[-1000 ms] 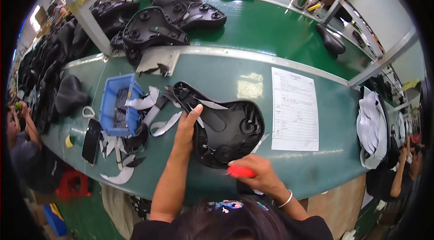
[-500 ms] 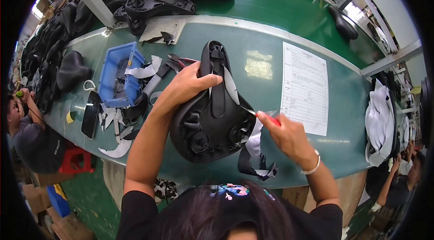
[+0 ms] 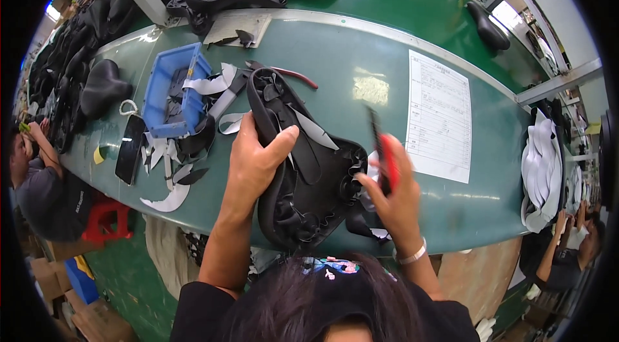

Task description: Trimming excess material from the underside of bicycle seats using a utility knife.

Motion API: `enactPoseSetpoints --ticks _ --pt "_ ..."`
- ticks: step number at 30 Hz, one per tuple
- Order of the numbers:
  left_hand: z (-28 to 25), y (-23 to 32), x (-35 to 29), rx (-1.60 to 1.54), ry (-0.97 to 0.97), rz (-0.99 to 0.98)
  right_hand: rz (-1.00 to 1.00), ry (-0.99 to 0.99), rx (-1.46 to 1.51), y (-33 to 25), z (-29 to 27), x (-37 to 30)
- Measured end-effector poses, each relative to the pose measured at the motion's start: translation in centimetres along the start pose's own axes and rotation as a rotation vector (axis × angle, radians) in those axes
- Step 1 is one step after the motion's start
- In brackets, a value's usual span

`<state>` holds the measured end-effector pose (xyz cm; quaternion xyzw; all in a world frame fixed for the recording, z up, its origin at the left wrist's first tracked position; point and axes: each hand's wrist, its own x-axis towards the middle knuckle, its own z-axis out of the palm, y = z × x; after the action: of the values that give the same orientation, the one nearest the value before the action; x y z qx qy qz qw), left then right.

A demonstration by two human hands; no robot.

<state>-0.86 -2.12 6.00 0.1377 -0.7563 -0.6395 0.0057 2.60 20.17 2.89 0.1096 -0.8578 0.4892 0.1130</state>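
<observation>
Black saddle [image 3: 325, 174] held underside up at the centre of the frame

At the left edge of the frame is a co-worker [image 3: 48, 200] in a dark shirt, with a red stool [image 3: 106, 221] just beside. Left of centre, the green surface [image 3: 322, 45] carries a second saddle [image 3: 103, 87], a dark flat rectangle [image 3: 130, 148] and a blue bin [image 3: 173, 130] with dark scraps inside; pale and dark offcuts [image 3: 171, 200] lie below it. The left hand [image 3: 255, 161] grips the black saddle's left rim, thumb pressed on the underside, the other fingers round the outer side and partly hidden. The saddle's narrow end points to the upper left, and a pale strip [image 3: 314, 130] sticks up along its underside. Right of centre, the right hand [image 3: 398, 203] has its fingers curled around a blurred red tool [image 3: 391, 165], dark end upward; its thumb is at the saddle's right edge, but I cannot tell whether they touch. Farther right lie a white sheet [image 3: 442, 116] and, near the right edge of the frame, stacked white pieces [image 3: 541, 174]
</observation>
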Motion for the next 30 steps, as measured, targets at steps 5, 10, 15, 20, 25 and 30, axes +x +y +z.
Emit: enactPoseSetpoints --ticks 5,10,15,20,25,30 --pt "-0.8 -3.0 -1.5 -0.159 0.145 0.018 0.227 -0.023 0.030 1.2 0.0 3.6" --pt "-0.3 -5.3 -1.4 0.603 0.348 0.514 0.339 0.263 0.409 3.3 -3.1 3.7" --pt "5.0 -1.4 -0.5 0.886 -0.498 0.780 0.334 -0.319 0.732 -4.4 -1.3 1.7" --pt "4.1 -2.1 0.5 0.606 -0.634 0.631 0.004 -0.232 -0.006 1.3 -5.4 -1.0" --pt "4.0 -1.4 0.8 0.536 -0.615 0.596 -0.132 -0.516 -0.574 0.4 -5.1 -0.2" --pt "2.4 -2.5 1.0 -0.355 -0.263 0.334 -0.020 -0.470 -0.621 0.0 -4.8 -5.5"
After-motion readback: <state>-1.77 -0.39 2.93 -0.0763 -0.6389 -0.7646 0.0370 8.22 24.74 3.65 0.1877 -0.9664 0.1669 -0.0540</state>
